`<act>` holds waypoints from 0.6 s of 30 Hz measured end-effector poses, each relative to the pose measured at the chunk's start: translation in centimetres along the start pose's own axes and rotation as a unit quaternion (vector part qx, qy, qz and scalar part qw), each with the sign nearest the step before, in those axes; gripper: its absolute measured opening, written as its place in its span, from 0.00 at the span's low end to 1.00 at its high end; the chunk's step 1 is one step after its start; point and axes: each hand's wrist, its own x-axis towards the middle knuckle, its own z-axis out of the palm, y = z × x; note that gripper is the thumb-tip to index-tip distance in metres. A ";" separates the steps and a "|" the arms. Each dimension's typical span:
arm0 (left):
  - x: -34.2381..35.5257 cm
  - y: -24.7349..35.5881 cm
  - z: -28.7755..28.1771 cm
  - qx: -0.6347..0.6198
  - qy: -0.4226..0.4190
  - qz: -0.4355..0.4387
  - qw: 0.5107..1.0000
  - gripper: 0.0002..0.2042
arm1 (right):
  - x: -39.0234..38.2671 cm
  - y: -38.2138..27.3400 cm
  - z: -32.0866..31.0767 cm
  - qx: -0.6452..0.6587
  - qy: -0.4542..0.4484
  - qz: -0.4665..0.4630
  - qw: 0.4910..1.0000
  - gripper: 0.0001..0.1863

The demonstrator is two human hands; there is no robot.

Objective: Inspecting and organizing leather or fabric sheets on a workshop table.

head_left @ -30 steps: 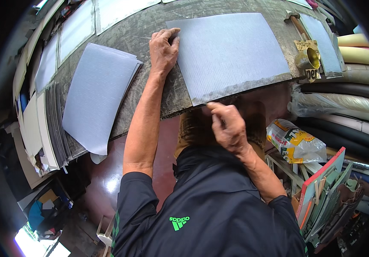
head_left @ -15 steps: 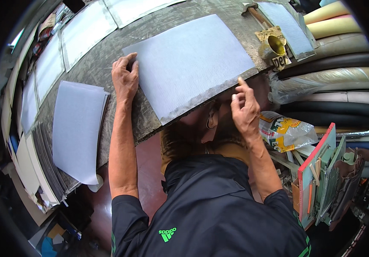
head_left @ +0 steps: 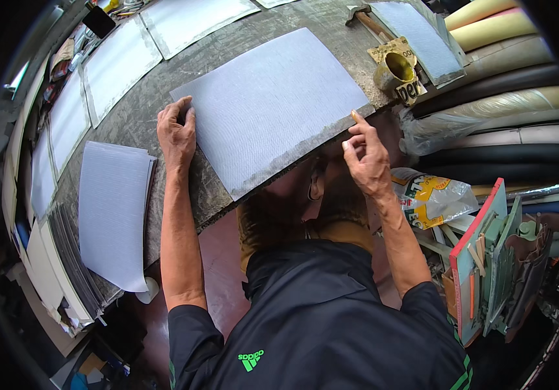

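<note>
A pale blue-grey textured sheet [head_left: 276, 107] lies on the dark worktable, with a darker, wet-looking strip along its front edge. My left hand [head_left: 177, 133] is at the sheet's left edge, its bent fingers and thumb closed on the far-left part of it. By the front right corner is my right hand [head_left: 367, 159], the index finger stretched to the edge strip and the other fingers loosely bent, holding nothing. The index fingertip looks yellowish. A round tin [head_left: 393, 73] with a yellowish inside stands just beyond that corner on a patterned card.
A stack of similar sheets [head_left: 114, 214] overhangs the table's left side. More pale sheets [head_left: 123, 71] lie along the far edge. A hammer [head_left: 370, 23] rests beside another textured piece [head_left: 419, 42]. Rolls of material [head_left: 500, 117] and a plastic bag [head_left: 432, 198] are at the right.
My right index finger has stayed at the sheet's front edge near the right corner. The whole view has shifted slightly; my left hand keeps its place at the sheet's left edge.
</note>
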 end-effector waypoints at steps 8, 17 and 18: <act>0.0 0.0 0.4 -0.010 0.031 0.005 0.999 0.13 | -4.1 -2.3 3.6 -0.057 -0.188 -0.319 0.927 0.04; 0.0 -0.5 0.3 0.018 0.005 -0.001 1.000 0.14 | 2.9 5.4 -3.0 -0.377 -0.017 -0.157 0.913 0.12; 0.1 -0.5 0.3 0.014 0.010 0.004 1.000 0.14 | 3.0 5.7 -3.3 -0.393 -0.003 -0.153 0.907 0.12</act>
